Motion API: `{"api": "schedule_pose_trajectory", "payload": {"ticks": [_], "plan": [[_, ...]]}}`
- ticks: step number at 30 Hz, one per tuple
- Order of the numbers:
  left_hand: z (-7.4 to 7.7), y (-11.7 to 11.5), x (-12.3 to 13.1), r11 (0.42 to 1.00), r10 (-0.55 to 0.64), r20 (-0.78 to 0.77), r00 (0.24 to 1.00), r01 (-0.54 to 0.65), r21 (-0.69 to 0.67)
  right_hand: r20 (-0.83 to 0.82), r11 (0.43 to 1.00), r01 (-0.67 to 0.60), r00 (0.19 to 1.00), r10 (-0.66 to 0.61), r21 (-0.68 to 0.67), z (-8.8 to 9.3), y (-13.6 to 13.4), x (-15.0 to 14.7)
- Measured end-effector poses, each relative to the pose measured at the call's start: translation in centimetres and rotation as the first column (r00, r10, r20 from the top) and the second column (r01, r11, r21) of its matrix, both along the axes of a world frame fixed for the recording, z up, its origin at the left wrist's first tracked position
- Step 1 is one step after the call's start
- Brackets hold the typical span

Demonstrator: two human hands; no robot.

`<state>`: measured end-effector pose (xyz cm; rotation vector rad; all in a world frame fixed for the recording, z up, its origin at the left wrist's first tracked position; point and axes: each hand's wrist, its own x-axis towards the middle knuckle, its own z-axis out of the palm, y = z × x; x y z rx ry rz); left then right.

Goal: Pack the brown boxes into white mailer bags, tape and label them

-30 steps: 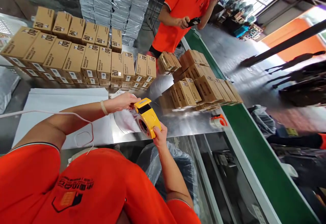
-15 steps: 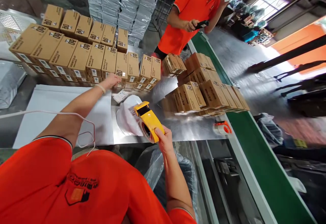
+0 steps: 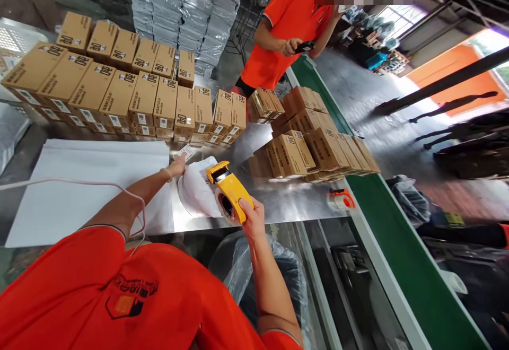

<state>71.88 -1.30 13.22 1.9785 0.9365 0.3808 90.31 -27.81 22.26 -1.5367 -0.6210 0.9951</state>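
My right hand (image 3: 253, 216) is wrapped round the lower end of a yellow tape dispenser (image 3: 231, 192), held above the metal table's front edge. Beside the dispenser lies a white plastic-wrapped bundle (image 3: 195, 190). My left hand (image 3: 177, 165) reaches to a small white printed slip (image 3: 186, 152) between the bundle and the cardboard boxes; its fingers touch the slip's near end, and whether they pinch it is too small to tell. White sheets (image 3: 99, 164) lie under my left forearm. Rows of brown boxes (image 3: 145, 95) stand behind my left hand.
More brown boxes (image 3: 288, 154) are stacked at the right, beside a green conveyor (image 3: 401, 244). An orange-and-clear tape dispenser (image 3: 341, 200) lies near the table's right end. A white cable (image 3: 79, 181) crosses my left arm. Across the table, a person in orange (image 3: 274, 47) holds a black device.
My left hand has moved from the front of the boxes down to the white slip. My right hand still holds the yellow dispenser. The view has shifted slightly.
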Motion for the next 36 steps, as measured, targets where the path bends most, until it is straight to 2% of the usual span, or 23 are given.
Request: {"api": "schedule_pose_trajectory", "payload": {"ticks": [2,3,4,5,7,8,10,13,15,18,20,22,25,27,29,31,34,36], "plan": [[1.6,1.9,-0.4,0.999,0.016,0.019,1.000,-0.016,0.028,-0.016,1.000,-0.020,1.000,0.020,-0.002,0.3,0.1,0.0],[2.5,2.8,-0.3,0.998,-0.052,0.042,0.998,0.051,0.038,-0.023,0.999,-0.034,0.999,0.034,-0.005,0.5,0.1,0.0],[3.3,3.6,0.0,0.984,-0.174,0.059,0.983,0.171,0.059,-0.030,0.999,-0.046,0.999,0.046,-0.009,0.8,0.3,-0.1],[4.0,4.1,0.5,0.939,-0.338,0.057,0.939,0.333,0.089,-0.036,0.998,-0.054,0.998,0.054,-0.012,1.1,0.4,-0.3],[4.9,4.0,1.7,0.779,-0.614,-0.020,0.789,0.610,0.143,-0.047,0.999,-0.052,0.998,0.052,-0.014,1.6,0.9,-1.0],[5.0,3.6,2.3,0.704,-0.688,-0.093,0.720,0.693,0.157,-0.058,0.998,-0.056,0.997,0.055,-0.017,1.9,1.2,-1.3],[5.0,2.3,3.3,0.627,-0.719,-0.246,0.650,0.760,0.171,-0.091,0.996,-0.082,0.993,0.079,-0.031,2.5,1.2,-1.7],[5.4,0.6,3.8,0.564,-0.694,-0.406,0.595,0.799,0.207,-0.125,0.987,-0.147,0.983,0.138,-0.071,2.9,-1.4,-1.1],[6.1,0.0,3.8,0.534,-0.678,-0.459,0.574,0.814,0.230,-0.096,0.980,-0.160,0.984,0.149,-0.114,2.4,-5.6,0.1],[7.5,-0.4,3.9,0.506,-0.679,-0.479,0.556,0.828,0.242,-0.027,0.977,-0.108,0.994,0.105,-0.186,-0.3,-13.3,1.5],[8.2,-0.4,4.1,0.503,-0.687,-0.465,0.559,0.827,0.251,-0.064,0.977,-0.012,0.998,-0.002,-0.213,-3.3,-16.5,1.6],[8.6,-0.3,4.2,0.508,-0.693,-0.459,0.557,0.828,0.238,-0.129,0.974,0.057,0.988,-0.086,-0.217,-6.9,-16.8,0.9],[8.7,-0.3,4.1,0.514,-0.700,-0.485,0.525,0.841,0.169,-0.188,0.979,0.092,0.974,-0.126,-0.181,-11.7,-13.1,-0.5],[8.8,-0.8,4.0,0.525,-0.683,-0.510,0.523,0.837,0.156,-0.225,0.984,0.091,0.966,-0.124,-0.150,-13.6,-10.8,-1.0],[9.1,-1.8,4.1,0.545,-0.653,-0.526,0.546,0.820,0.174,-0.262,0.987,0.089,0.957,-0.121,-0.132,-14.1,-10.2,-1.1],[9.9,-2.9,4.6,0.555,-0.636,-0.530,0.560,0.810,0.190,-0.272,0.986,0.101,0.953,-0.133,-0.131,-13.6,-11.4,-0.8],[11.6,-3.3,5.9,0.514,-0.694,-0.476,0.540,0.835,0.199,-0.248,0.979,0.157,0.951,-0.186,-0.132,-11.4,-15.1,-0.2],[12.0,-2.5,7.0,0.487,-0.769,-0.352,0.533,0.846,0.217,-0.228,0.973,0.201,0.948,-0.223,-0.116,-9.2,-17.2,0.2]]}}
